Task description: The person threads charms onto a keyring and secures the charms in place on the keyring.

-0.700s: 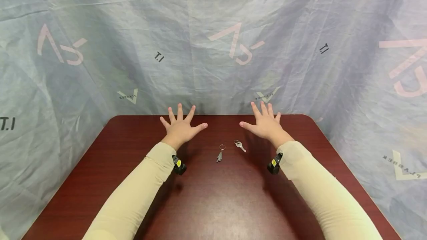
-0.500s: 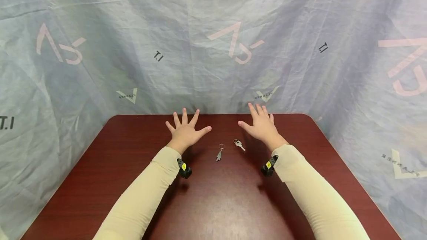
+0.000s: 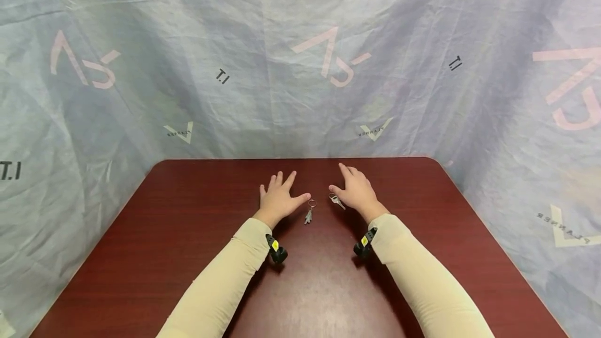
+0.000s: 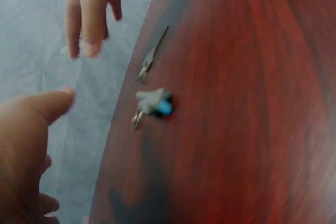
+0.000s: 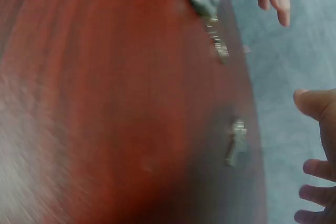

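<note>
A small grey figure keychain (image 3: 308, 216) with a metal ring lies near the middle of the table; the left wrist view shows a blue patch on the keychain (image 4: 155, 102). To its right is a silver key (image 3: 336, 201) on its own ring, blurred in the right wrist view. My left hand (image 3: 278, 201), fingers spread, has its thumb tip right by the keychain's ring in the head view. Over on the other side, my right hand (image 3: 358, 190) is close to the key, its thumb near the key's ring. Neither hand holds anything.
The dark red wooden table (image 3: 155, 233) has rounded far corners. Behind it and along both sides hangs a grey printed cloth (image 3: 263, 93). Each wrist carries a black camera, the left camera (image 3: 277, 252) and the right camera (image 3: 362, 246).
Both hands have come inward and nearer from the far edge of the table, the left moving right and the right moving left. The keychain and key lie where they were.
</note>
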Tool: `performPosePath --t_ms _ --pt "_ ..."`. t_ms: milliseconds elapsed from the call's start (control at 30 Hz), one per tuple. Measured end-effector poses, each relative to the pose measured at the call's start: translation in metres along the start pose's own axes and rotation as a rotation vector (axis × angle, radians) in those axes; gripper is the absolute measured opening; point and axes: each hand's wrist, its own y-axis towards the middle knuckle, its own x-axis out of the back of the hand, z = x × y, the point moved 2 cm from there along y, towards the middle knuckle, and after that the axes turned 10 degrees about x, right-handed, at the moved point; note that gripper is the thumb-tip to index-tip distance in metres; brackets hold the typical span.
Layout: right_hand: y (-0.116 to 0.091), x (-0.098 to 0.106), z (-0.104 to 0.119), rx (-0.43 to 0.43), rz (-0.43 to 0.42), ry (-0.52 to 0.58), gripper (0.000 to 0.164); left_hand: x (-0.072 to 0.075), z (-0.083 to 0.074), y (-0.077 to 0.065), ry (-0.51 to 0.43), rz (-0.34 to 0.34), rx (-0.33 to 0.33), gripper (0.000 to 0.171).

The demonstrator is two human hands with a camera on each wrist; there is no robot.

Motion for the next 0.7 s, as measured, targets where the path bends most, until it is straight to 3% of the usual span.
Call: performPosePath --t_ms 167,333,533,700 --pt "-0.005 -0.017 -0.004 -0.031 0.021 0.014 0.070 -0.015 -0.010 -0.003 -0.023 0.017 -0.025 0.082" --pt "-0.008 -0.028 -0.005 -0.030 0.045 -0.013 0.054 -0.027 -0.015 -0.007 0.002 -0.009 -0.024 0.075" --pt "-0.009 -0.032 -0.001 0.002 0.031 -0.045 0.033 -0.035 -0.019 -0.006 0.018 -0.073 -0.011 0.051" --pt "-0.006 -0.033 0.000 0.001 0.034 -0.074 0.028 -0.039 -0.022 -0.002 0.061 -0.076 -0.029 0.039"
